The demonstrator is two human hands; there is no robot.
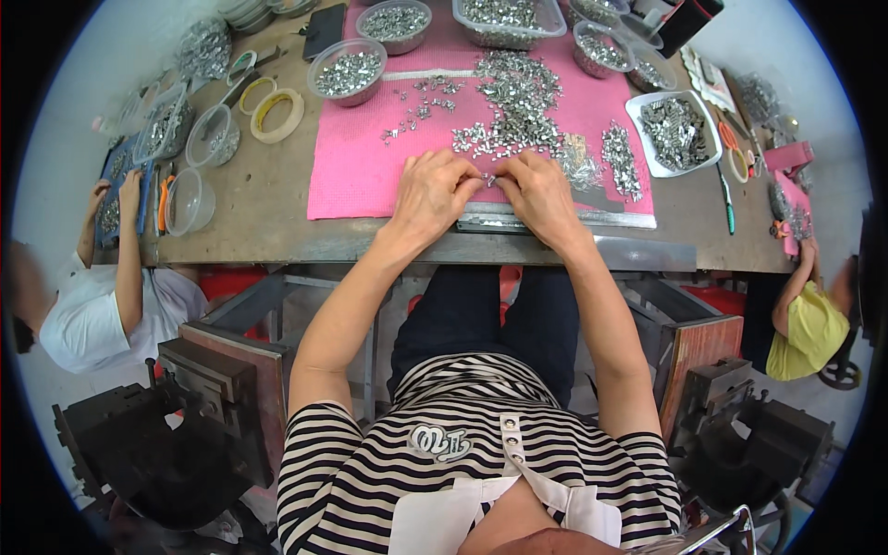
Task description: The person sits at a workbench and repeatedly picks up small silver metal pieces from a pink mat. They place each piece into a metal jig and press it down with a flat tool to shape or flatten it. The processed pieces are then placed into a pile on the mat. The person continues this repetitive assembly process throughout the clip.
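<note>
My left hand (433,192) and my right hand (540,196) meet at the near part of a pink mat (356,176), fingertips pinched almost together. Between them shows a small shiny metal piece (490,180), mostly covered by the fingers, so its exact kind is unclear. Just below the fingertips lies a dark metal bar (490,224) along the mat's edge. Beyond my hands spreads a loose heap of small silvery metal pieces (523,97). A bundle of thin pins or wires (580,166) lies beside my right hand, with a narrower pile of metal pieces (621,162) to its right.
Tubs of metal pieces stand along the back, including a round tub (347,72) and a rectangular one (509,37). At right are a white tray (673,134) and a green-tipped tool (729,208). Tape rolls (277,116) lie at left. Other people work at both sides.
</note>
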